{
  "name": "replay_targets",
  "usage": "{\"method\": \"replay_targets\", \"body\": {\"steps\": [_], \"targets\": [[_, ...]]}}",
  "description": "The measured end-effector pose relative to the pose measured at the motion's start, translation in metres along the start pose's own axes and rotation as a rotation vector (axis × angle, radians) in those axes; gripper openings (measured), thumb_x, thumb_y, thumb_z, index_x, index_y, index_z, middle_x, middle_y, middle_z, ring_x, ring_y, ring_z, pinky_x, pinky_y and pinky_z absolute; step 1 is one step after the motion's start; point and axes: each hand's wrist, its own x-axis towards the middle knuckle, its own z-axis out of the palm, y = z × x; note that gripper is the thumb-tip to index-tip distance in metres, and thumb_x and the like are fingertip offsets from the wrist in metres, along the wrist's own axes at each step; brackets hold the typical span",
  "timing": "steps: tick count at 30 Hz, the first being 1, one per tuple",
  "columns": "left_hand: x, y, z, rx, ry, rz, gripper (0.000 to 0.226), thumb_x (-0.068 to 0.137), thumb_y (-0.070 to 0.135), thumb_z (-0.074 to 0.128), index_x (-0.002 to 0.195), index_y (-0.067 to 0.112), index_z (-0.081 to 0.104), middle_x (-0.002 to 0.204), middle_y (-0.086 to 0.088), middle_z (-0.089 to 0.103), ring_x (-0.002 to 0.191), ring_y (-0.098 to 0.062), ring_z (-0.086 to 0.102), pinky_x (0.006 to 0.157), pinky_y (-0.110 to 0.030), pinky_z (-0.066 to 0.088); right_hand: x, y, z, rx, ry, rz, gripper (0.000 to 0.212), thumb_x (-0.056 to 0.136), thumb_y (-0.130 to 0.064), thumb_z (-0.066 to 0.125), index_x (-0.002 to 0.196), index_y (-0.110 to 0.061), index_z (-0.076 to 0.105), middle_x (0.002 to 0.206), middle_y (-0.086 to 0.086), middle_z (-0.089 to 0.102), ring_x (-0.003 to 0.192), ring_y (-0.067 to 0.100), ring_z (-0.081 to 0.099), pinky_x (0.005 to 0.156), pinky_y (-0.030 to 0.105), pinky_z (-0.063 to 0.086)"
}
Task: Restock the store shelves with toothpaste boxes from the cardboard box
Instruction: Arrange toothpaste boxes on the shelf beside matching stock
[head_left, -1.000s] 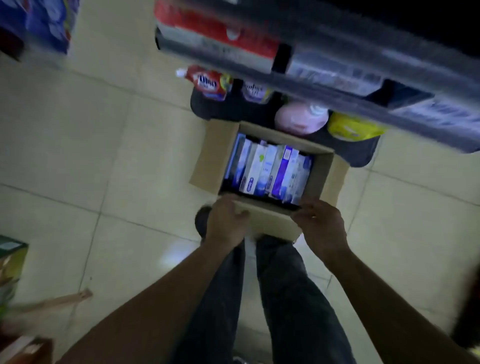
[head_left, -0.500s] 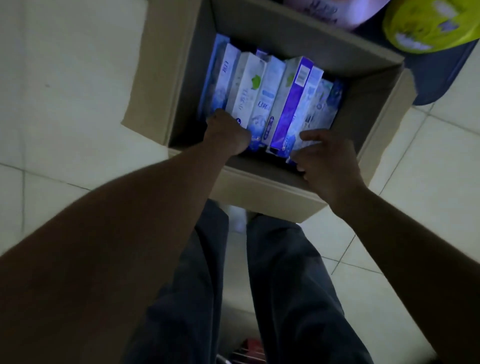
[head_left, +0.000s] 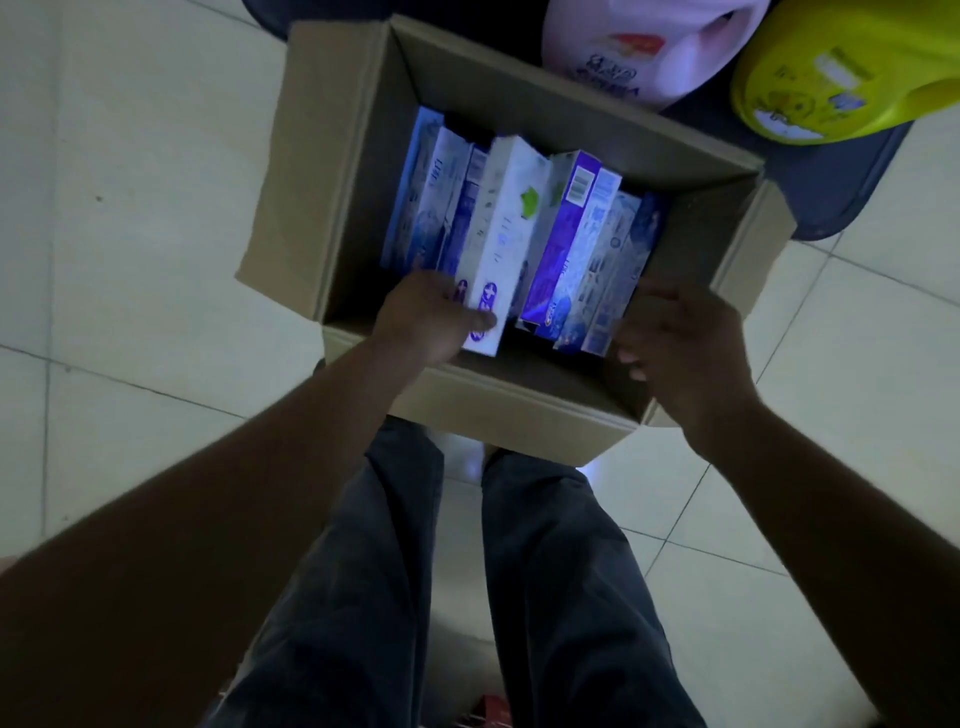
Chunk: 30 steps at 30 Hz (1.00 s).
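Observation:
An open cardboard box (head_left: 343, 171) stands on the tiled floor in front of my legs, holding several toothpaste boxes on edge in a row. My left hand (head_left: 426, 317) grips the near end of a white toothpaste box with a green mark (head_left: 506, 228), which sits raised above its neighbours. A purple toothpaste box (head_left: 563, 234) stands just right of it. My right hand (head_left: 680, 343) hovers at the box's near right corner, fingers loosely curled, holding nothing, next to the rightmost toothpaste boxes (head_left: 613, 275).
A pink-white bottle (head_left: 639, 47) and a yellow-green container (head_left: 826, 67) sit on a dark low shelf base (head_left: 841, 176) just beyond the cardboard box. Pale floor tiles (head_left: 130, 260) spread left and right. My dark trousers (head_left: 545, 597) fill the lower middle.
My left hand has closed round the white toothpaste box and lifted its near end out of the row. My right hand drew back from the boxes to the near right corner.

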Motion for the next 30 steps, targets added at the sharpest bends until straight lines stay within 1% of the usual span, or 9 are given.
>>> {"method": "replay_targets", "body": {"steps": [4, 7, 10, 15, 18, 20, 24, 27, 30], "targets": [[-0.048, 0.004, -0.014, 0.116, -0.083, 0.162, 0.037, 0.075, 0.034, 0.089, 0.086, 0.005, 0.069, 0.083, -0.013, 0.067, 0.079, -0.029, 0.065, 0.07, -0.041, 0.05, 0.006, -0.018, -0.014, 0.208, 0.034, -0.162, 0.053, 0.073, 0.004, 0.073, 0.11, -0.032, 0.062, 0.092, -0.013, 0.071, 0.088, 0.012, 0.069, 0.071, 0.035, 0.058], [-0.065, 0.009, -0.018, 0.137, -0.179, 0.276, 0.027, 0.074, 0.031, 0.089, 0.084, 0.017, 0.068, 0.077, 0.004, 0.057, 0.072, -0.016, 0.057, 0.063, -0.026, 0.039, 0.005, -0.029, -0.022, 0.249, -0.151, -0.302, 0.067, 0.071, 0.008, 0.062, 0.111, -0.046, 0.062, 0.092, -0.029, 0.069, 0.081, -0.002, 0.068, 0.056, 0.02, 0.054], [-0.068, 0.01, -0.015, 0.163, -0.207, 0.342, 0.034, 0.074, 0.03, 0.088, 0.102, 0.018, 0.073, 0.09, 0.007, 0.054, 0.084, -0.012, 0.058, 0.067, -0.018, 0.038, 0.009, -0.029, -0.031, 0.214, -0.278, -0.262, 0.067, 0.079, 0.013, 0.062, 0.121, -0.04, 0.064, 0.097, -0.019, 0.072, 0.086, 0.008, 0.073, 0.061, 0.027, 0.059], [-0.059, 0.005, -0.012, 0.14, -0.189, 0.362, 0.037, 0.072, 0.023, 0.089, 0.104, 0.017, 0.073, 0.097, 0.004, 0.062, 0.088, -0.011, 0.065, 0.078, -0.026, 0.048, 0.009, -0.022, -0.05, 0.136, -0.294, -0.315, 0.032, 0.074, 0.003, 0.082, 0.097, -0.02, 0.076, 0.096, 0.004, 0.077, 0.09, 0.022, 0.073, 0.073, 0.03, 0.061], [-0.048, 0.002, -0.007, -0.072, -0.14, 0.255, 0.032, 0.071, 0.019, 0.089, 0.094, 0.033, 0.071, 0.095, 0.011, 0.071, 0.086, 0.0, 0.069, 0.081, -0.021, 0.053, 0.004, -0.012, -0.059, 0.047, -0.224, -0.326, 0.031, 0.071, -0.009, 0.089, 0.1, -0.01, 0.077, 0.096, 0.009, 0.078, 0.093, 0.031, 0.075, 0.082, 0.04, 0.062], [-0.037, 0.005, -0.002, -0.19, -0.074, 0.141, 0.022, 0.072, 0.024, 0.084, 0.083, 0.033, 0.068, 0.09, 0.012, 0.071, 0.088, -0.008, 0.07, 0.085, -0.026, 0.054, 0.0, -0.004, -0.061, -0.04, -0.115, -0.32, 0.036, 0.069, -0.017, 0.092, 0.096, -0.003, 0.075, 0.092, 0.011, 0.077, 0.089, 0.03, 0.075, 0.079, 0.043, 0.063], [-0.011, 0.017, 0.016, -0.306, -0.005, -0.08, 0.021, 0.066, 0.033, 0.071, 0.075, 0.014, 0.07, 0.082, -0.007, 0.073, 0.088, -0.026, 0.07, 0.084, -0.033, 0.054, -0.008, 0.017, -0.062, -0.024, 0.14, -0.299, 0.043, 0.069, -0.022, 0.093, 0.087, 0.003, 0.064, 0.088, 0.009, 0.074, 0.077, 0.01, 0.072, 0.063, 0.023, 0.059], [0.012, 0.033, 0.041, -0.57, -0.066, -0.33, 0.036, 0.081, 0.027, 0.067, 0.109, 0.005, 0.071, 0.101, -0.014, 0.069, 0.097, -0.034, 0.071, 0.092, -0.041, 0.059, -0.011, 0.03, -0.064, 0.102, 0.243, -0.251, 0.047, 0.069, -0.028, 0.092, 0.091, 0.001, 0.062, 0.095, 0.016, 0.073, 0.092, 0.027, 0.075, 0.075, 0.042, 0.064], [0.023, 0.051, 0.063, -0.818, -0.142, -0.568, 0.046, 0.099, 0.033, 0.055, 0.141, 0.018, 0.052, 0.125, -0.01, 0.061, 0.107, -0.027, 0.064, 0.1, -0.04, 0.054, -0.015, 0.034, -0.064, 0.224, 0.275, -0.189, 0.061, 0.066, -0.035, 0.089, 0.097, 0.008, 0.06, 0.103, 0.028, 0.069, 0.099, 0.04, 0.072, 0.085, 0.058, 0.06]]}}
